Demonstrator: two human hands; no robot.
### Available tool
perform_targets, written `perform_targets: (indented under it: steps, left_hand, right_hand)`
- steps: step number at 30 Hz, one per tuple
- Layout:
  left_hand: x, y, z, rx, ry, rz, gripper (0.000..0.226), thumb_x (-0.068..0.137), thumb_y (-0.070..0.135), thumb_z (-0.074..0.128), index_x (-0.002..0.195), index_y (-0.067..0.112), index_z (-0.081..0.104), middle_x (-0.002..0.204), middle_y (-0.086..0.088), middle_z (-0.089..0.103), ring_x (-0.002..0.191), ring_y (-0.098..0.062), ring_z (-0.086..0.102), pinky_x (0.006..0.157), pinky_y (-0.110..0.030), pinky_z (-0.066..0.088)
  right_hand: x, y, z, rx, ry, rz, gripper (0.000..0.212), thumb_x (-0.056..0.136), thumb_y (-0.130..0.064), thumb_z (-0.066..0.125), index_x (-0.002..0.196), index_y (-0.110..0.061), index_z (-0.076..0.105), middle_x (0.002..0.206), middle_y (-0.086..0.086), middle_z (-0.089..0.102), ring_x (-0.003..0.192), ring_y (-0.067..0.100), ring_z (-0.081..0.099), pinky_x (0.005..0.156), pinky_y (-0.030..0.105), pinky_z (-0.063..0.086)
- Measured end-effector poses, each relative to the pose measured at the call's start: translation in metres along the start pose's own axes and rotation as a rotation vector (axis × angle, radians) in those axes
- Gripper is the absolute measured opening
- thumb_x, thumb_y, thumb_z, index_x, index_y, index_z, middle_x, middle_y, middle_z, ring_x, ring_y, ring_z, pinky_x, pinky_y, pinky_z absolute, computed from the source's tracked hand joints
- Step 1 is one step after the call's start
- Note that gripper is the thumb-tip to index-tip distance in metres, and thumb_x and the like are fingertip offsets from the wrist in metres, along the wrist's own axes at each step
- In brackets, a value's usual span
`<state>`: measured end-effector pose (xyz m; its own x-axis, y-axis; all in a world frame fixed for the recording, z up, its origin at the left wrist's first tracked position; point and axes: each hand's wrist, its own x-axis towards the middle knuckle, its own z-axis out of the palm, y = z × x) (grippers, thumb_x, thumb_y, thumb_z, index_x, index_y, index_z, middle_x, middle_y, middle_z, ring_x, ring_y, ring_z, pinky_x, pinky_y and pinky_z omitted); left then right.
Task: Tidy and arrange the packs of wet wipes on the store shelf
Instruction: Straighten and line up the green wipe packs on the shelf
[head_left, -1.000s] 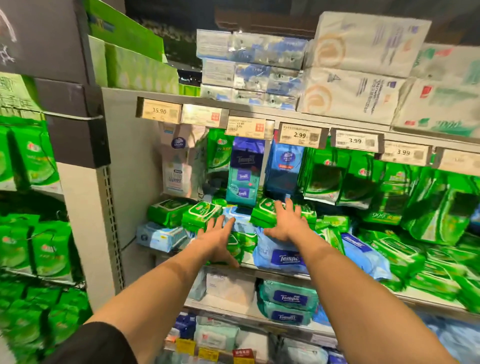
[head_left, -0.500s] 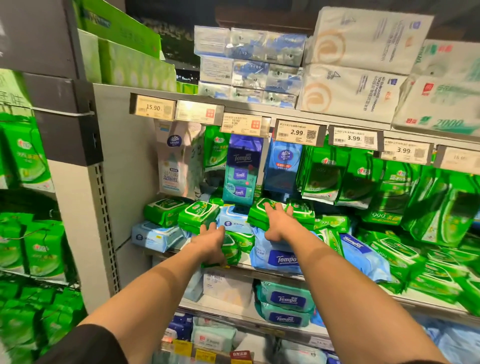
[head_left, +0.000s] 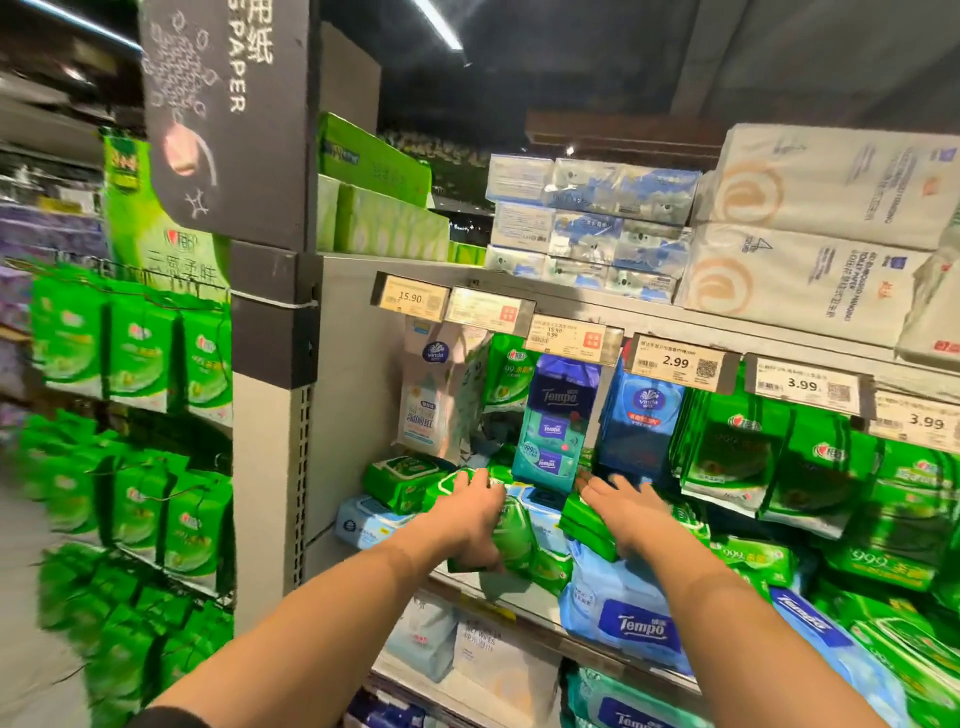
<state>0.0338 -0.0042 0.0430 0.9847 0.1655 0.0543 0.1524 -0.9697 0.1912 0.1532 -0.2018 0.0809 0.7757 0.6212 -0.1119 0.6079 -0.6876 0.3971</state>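
On the wipes shelf, fingers first:
Left hand (head_left: 470, 519): fingers curled round a green wet-wipe pack (head_left: 511, 540), thumb under it; the grip hides most of the pack.
Right hand (head_left: 621, 512): fingers spread flat, pressing a second green pack (head_left: 584, 525) at mid-shelf.
Blue Tempo pack (head_left: 623, 618): lies below the right forearm at the shelf edge (head_left: 514, 597).
Hard to read: left racks blurred.
Change: the view has tilted up; both hands sit lower on the packs than half a second ago.
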Motion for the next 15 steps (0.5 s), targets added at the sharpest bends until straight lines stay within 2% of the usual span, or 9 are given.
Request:
perform_targets:
  steps: [4,7,10,15]
  left_hand:
    - [-0.006,-0.004,-0.012,0.019,0.024,0.017,0.084,0.061,0.051,0.085,0.125,0.013,0.045,0.130,-0.008,0.034,0.129,-0.036,0.029,0.101,-0.055,0.043]
    - [-0.009,-0.006,-0.021,0.043,0.033,0.022,0.082,0.061,0.052,0.085,0.122,0.015,0.045,0.125,-0.007,0.034,0.123,-0.034,0.032,0.099,-0.056,0.044]
    - [-0.009,-0.008,-0.030,0.049,0.035,0.029,0.084,0.061,0.052,0.085,0.125,0.016,0.043,0.124,-0.007,0.034,0.121,-0.032,0.032,0.099,-0.056,0.044]
    - [-0.011,-0.002,-0.038,0.052,0.045,0.053,0.084,0.063,0.050,0.084,0.126,0.016,0.042,0.124,-0.008,0.035,0.120,-0.032,0.034,0.099,-0.055,0.044]
  right_hand:
    - [0.007,-0.004,0.005,-0.043,0.013,-0.020,0.106,0.078,-0.001,0.071,0.156,-0.022,0.002,0.162,-0.001,0.011,0.147,0.026,0.014,0.115,0.051,0.022]
    - [0.009,-0.001,0.004,-0.077,0.052,-0.065,0.104,0.075,-0.015,0.077,0.154,-0.024,0.008,0.158,-0.002,0.020,0.144,0.025,0.021,0.112,0.051,0.026]
    - [0.005,0.002,0.001,-0.062,0.115,-0.130,0.098,0.074,-0.033,0.074,0.152,-0.026,0.015,0.153,-0.004,0.027,0.138,0.023,0.027,0.109,0.050,0.028]
    - [-0.012,0.000,-0.004,0.023,0.223,-0.183,0.096,0.069,-0.033,0.071,0.149,-0.025,0.019,0.148,-0.005,0.031,0.135,0.020,0.030,0.105,0.043,0.030]
